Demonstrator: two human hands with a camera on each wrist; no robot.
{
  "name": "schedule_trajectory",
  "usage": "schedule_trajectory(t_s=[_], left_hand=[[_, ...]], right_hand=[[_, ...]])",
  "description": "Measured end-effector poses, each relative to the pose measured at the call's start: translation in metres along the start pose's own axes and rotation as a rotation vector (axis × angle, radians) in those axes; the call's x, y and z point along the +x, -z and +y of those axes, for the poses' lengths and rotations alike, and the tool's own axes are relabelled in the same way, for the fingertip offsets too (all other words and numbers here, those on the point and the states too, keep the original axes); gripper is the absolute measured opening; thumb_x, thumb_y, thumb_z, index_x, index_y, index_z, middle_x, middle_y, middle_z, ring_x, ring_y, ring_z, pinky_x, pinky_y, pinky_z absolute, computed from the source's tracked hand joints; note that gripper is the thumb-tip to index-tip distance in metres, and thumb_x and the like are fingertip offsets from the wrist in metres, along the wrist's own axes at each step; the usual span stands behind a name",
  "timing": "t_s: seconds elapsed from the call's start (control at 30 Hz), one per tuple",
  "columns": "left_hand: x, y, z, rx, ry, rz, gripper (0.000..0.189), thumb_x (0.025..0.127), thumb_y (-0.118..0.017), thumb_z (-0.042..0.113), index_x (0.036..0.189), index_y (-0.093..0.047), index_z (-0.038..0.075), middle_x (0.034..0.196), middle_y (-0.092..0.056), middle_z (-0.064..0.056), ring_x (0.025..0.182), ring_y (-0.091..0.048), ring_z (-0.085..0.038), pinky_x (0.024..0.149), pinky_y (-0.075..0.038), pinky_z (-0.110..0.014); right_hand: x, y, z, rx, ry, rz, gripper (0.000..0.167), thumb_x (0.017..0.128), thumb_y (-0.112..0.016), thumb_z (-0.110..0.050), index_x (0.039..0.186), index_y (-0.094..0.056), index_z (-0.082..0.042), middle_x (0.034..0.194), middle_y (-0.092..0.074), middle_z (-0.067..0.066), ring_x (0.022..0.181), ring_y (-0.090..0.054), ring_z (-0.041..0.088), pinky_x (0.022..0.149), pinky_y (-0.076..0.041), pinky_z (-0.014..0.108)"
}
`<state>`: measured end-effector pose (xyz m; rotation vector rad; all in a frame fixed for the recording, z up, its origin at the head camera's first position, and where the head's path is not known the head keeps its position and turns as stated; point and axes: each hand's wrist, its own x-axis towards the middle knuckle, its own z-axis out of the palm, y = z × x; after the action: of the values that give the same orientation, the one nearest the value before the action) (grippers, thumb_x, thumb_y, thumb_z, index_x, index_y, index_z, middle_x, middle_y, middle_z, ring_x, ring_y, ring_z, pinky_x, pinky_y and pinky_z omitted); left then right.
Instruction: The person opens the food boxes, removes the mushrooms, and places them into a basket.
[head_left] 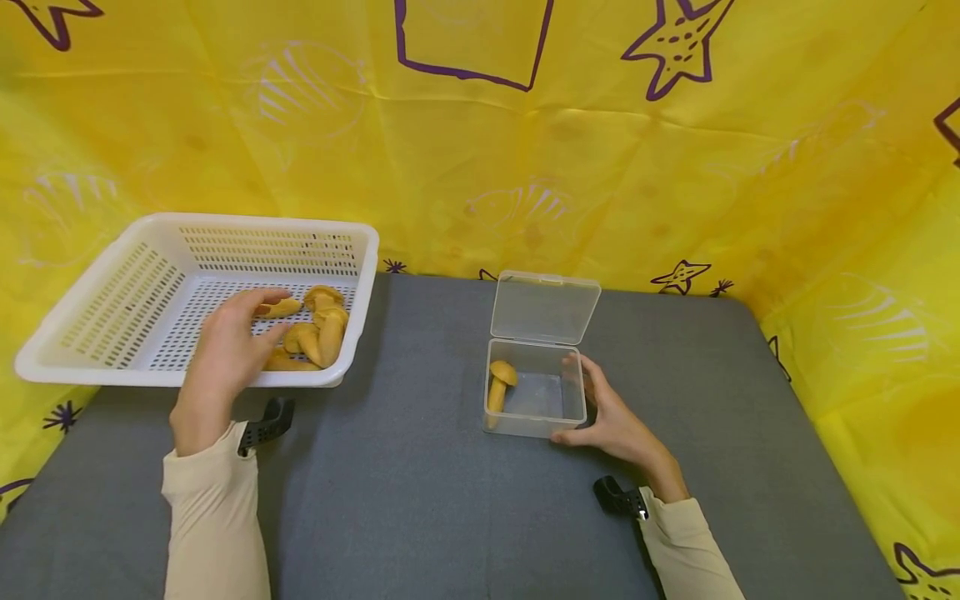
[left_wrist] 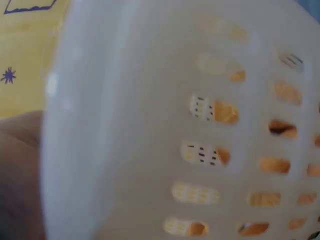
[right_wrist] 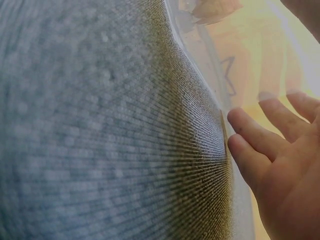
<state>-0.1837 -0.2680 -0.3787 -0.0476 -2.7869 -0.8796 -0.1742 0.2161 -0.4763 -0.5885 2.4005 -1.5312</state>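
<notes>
My left hand (head_left: pixel 228 346) reaches over the right part of a white perforated basket (head_left: pixel 266 223), thumb and fingers spread apart with a gap between them. Several yellow-brown mushrooms (head_left: pixel 330 333) lie in the basket beside its fingertips. In the left wrist view the basket wall (left_wrist: pixel 125 125) hides most of the hand. My right hand (head_left: pixel 615 421) holds the right side of a small clear plastic box (head_left: pixel 525 427), thumb at the front and fingers along the side. The lid (head_left: pixel 546 308) stands raised at the back. One mushroom (head_left: pixel 498 387) leans inside at the left, cap up.
A dark grey cloth (head_left: pixel 420 483) covers the table, and the basket and the box stand apart on it. Behind and to the right hangs a yellow sheet (head_left: pixel 450 167) with sea-creature drawings. Each wrist wears a black strap (head_left: pixel 268 425).
</notes>
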Motion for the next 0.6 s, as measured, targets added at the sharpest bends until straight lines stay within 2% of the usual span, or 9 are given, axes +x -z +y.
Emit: schedule_trajectory(t_s=[0.07, 0.23, 0.43, 0.5, 0.6], left_hand=[[-0.001, 0.000, 0.004, -0.030, -0.046, 0.010, 0.043, 0.091, -0.068, 0.002, 0.133, -0.057, 0.000, 0.129, -0.057, -0.029, 0.114, -0.054, -0.048, 0.091, -0.043, -0.063], [-0.002, -0.002, 0.018, -0.127, -0.109, 0.010, 0.044, 0.089, -0.071, 0.001, 0.131, -0.058, -0.001, 0.125, -0.060, -0.027, 0.112, -0.058, -0.046, 0.092, -0.047, -0.062], [-0.004, -0.006, 0.034, -0.162, -0.189, 0.014, 0.041, 0.087, -0.072, -0.001, 0.127, -0.062, 0.000, 0.120, -0.065, -0.023, 0.109, -0.061, -0.038, 0.092, -0.048, -0.055], [-0.005, -0.008, 0.039, -0.168, -0.215, 0.020, 0.040, 0.087, -0.072, 0.000, 0.126, -0.063, 0.002, 0.120, -0.066, -0.021, 0.108, -0.062, -0.031, 0.092, -0.050, -0.046], [-0.005, -0.011, 0.046, -0.183, -0.262, 0.036, 0.041, 0.085, -0.074, 0.000, 0.125, -0.065, 0.002, 0.119, -0.068, -0.018, 0.102, -0.061, -0.002, 0.091, -0.049, -0.023]], right_hand=[[0.000, 0.000, -0.001, 0.004, 0.000, 0.000, 0.115, 0.072, -0.089, -0.014, 0.157, -0.012, -0.019, 0.161, -0.027, 0.016, 0.142, -0.037, 0.037, 0.101, -0.034, 0.012], [0.000, 0.001, -0.002, -0.001, -0.001, -0.002, 0.114, 0.073, -0.089, -0.014, 0.157, -0.012, -0.019, 0.161, -0.027, 0.015, 0.142, -0.037, 0.037, 0.101, -0.034, 0.011], [-0.001, 0.000, -0.001, -0.003, -0.004, 0.000, 0.114, 0.072, -0.089, -0.015, 0.157, -0.012, -0.019, 0.161, -0.027, 0.015, 0.143, -0.036, 0.036, 0.102, -0.033, 0.011], [-0.001, 0.000, -0.001, -0.003, -0.004, 0.002, 0.114, 0.072, -0.089, -0.015, 0.157, -0.012, -0.019, 0.161, -0.027, 0.015, 0.143, -0.037, 0.036, 0.102, -0.033, 0.011], [0.000, 0.000, -0.001, -0.003, -0.004, 0.002, 0.114, 0.072, -0.089, -0.015, 0.157, -0.013, -0.019, 0.161, -0.028, 0.015, 0.143, -0.037, 0.036, 0.102, -0.033, 0.011]])
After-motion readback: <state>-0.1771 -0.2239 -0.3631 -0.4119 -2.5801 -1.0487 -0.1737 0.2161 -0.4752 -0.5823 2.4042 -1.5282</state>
